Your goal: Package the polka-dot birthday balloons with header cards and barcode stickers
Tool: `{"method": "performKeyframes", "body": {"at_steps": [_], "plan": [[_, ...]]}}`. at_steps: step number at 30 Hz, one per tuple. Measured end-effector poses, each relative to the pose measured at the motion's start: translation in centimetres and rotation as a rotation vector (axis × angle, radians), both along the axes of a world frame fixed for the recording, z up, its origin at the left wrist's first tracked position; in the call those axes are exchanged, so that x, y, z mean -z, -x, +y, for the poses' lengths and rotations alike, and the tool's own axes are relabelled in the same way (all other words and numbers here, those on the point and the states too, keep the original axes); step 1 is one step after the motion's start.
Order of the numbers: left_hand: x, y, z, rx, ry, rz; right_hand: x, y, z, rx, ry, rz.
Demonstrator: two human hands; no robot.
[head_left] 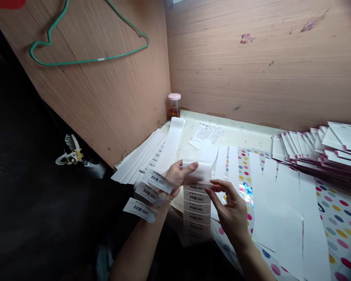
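My left hand [178,175] pinches the upper part of a strip of barcode labels [196,207], thumb on top. The strip hangs down past the table edge toward my lap. Several single barcode labels [140,208] are stuck along my left hand and wrist, fanned out to the left. At the right edge of the strip, my right hand [229,205] has its thumb and forefinger closed together by one of the labels. Whether a label's edge is between those fingertips is too small to make out.
More label strips [171,146] and a fanned stack of white paper [137,158] lie at the left. A pink-lidded jar [174,105] stands in the corner. White sheets [280,207] cover a dotted cloth [343,230]; stacked cards [307,146] sit at right. A green hanger [76,62] hangs on the wooden panel.
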State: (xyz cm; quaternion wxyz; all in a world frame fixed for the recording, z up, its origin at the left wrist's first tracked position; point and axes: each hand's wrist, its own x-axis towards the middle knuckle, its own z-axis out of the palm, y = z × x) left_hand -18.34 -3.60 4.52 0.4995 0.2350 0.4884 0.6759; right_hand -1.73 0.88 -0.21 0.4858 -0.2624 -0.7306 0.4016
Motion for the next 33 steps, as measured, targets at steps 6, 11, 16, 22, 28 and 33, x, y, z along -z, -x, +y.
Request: {"method": "performKeyframes", "body": {"at_steps": [6,11,16,22,28,33], "plan": [[0.8,-0.3,0.2,0.014,0.017,0.071,-0.7,0.1,-0.7,0.121,-0.313,-0.022],[1.0,-0.5,0.3,-0.033,0.035,0.115,-0.8,0.3,-1.1,0.249,-0.415,-0.036],[0.6,-0.6,0.1,-0.046,0.058,0.068,-0.9,0.1,-1.5,0.253,-0.513,-0.08],[1.0,-0.5,0.1,0.001,0.032,0.064,-1.0,0.4,-1.2,0.232,-0.374,-0.074],[0.9,0.0,0.3,-0.033,0.016,0.023,-4.0,-2.6,-3.3,0.114,-0.416,-0.182],[-0.6,-1.0,-0.5,0.001,0.026,0.111,-7.2,-2.1,-3.6,-0.032,0.163,0.05]]}}
